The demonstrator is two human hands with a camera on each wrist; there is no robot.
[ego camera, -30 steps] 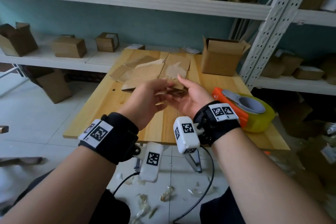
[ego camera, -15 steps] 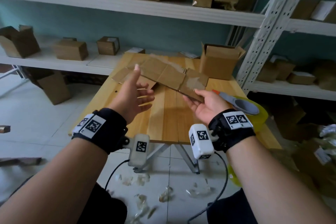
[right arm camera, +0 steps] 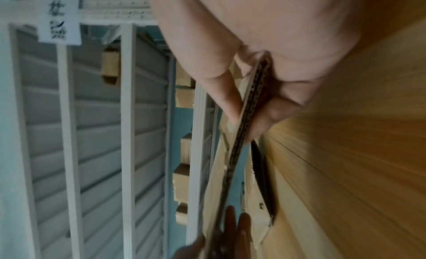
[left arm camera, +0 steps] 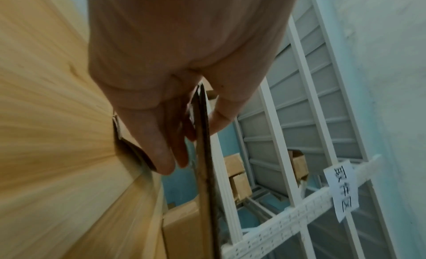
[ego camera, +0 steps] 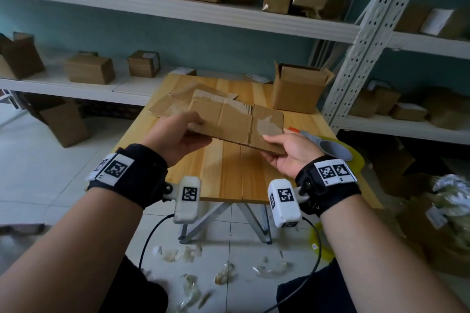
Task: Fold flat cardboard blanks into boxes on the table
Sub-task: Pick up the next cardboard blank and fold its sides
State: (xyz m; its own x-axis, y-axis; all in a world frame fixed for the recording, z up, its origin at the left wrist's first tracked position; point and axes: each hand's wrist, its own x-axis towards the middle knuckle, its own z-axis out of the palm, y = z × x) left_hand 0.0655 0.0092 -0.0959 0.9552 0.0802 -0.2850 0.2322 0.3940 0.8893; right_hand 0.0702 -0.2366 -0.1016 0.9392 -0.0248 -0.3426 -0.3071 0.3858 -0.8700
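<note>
A flat brown cardboard blank [ego camera: 236, 119] with torn tape marks hangs above the wooden table [ego camera: 229, 173], held level between both hands. My left hand [ego camera: 178, 132] pinches its left end, thumb on top and fingers beneath. At the right near corner my right hand [ego camera: 282, 150] pinches it the same way. In the left wrist view the blank [left arm camera: 205, 153] shows edge-on between thumb and fingers. The right wrist view shows its corrugated edge [right arm camera: 244, 128] clamped in the right hand. More flat blanks [ego camera: 175, 101] lie on the table behind it.
An open cardboard box [ego camera: 297, 89] stands at the table's far right. An orange and yellow tape dispenser [ego camera: 335, 147] sits by my right hand. White shelving [ego camera: 178, 7] with several boxes runs behind, and a rack upright [ego camera: 366, 40] stands right. Scraps litter the floor [ego camera: 203, 274].
The right hand lifted one blank off the pile and brought it nearer. The left hand, open and reaching half a second ago, now grips the blank's left end.
</note>
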